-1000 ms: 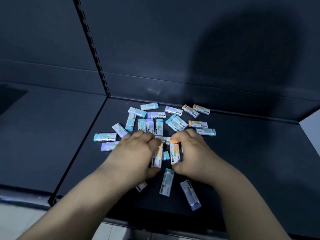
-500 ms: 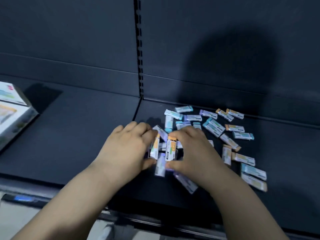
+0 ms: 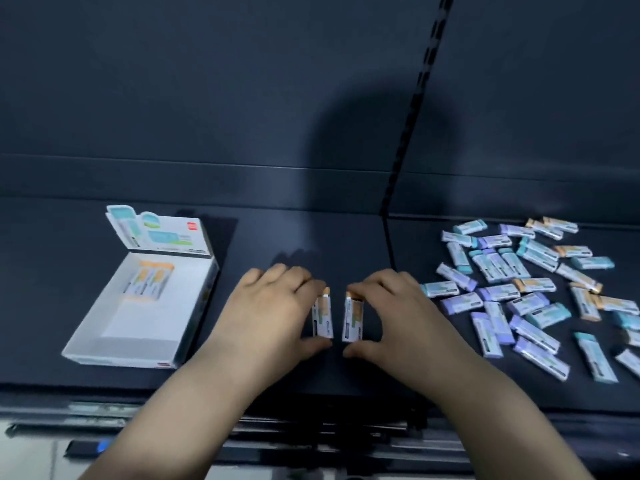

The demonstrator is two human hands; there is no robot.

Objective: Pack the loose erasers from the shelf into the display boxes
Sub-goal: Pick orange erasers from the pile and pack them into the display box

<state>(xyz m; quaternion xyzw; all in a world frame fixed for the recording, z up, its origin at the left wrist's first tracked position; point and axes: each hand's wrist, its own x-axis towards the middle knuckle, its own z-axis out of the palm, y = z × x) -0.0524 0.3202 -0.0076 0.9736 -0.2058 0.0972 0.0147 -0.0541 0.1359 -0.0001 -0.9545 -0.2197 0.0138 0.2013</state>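
**Orange-tipped erasers (image 3: 323, 318) pinched in both our hands**

Our left hand (image 3: 273, 306) pinches a small stack (image 3: 322, 323) of them between thumb and curled fingers, tips pointing away from us. Our right hand (image 3: 394, 306) pinches a second stack (image 3: 353, 320) the same way, just beside the first but apart from it. Both stacks sit low over the dark shelf (image 3: 294, 237); we cannot tell whether they touch it.

To our left lies the white display box (image 3: 138, 327), open, with a few orange erasers (image 3: 149, 280) lying at its far end and its header card (image 3: 159, 230) standing up behind. Its right wall faces our left hand.

To our right, past the shelf seam below the slotted upright (image 3: 412, 116), the loose erasers (image 3: 498, 292) lie scattered in teal, purple and orange. Our shadow (image 3: 363, 150) falls on the back panel.
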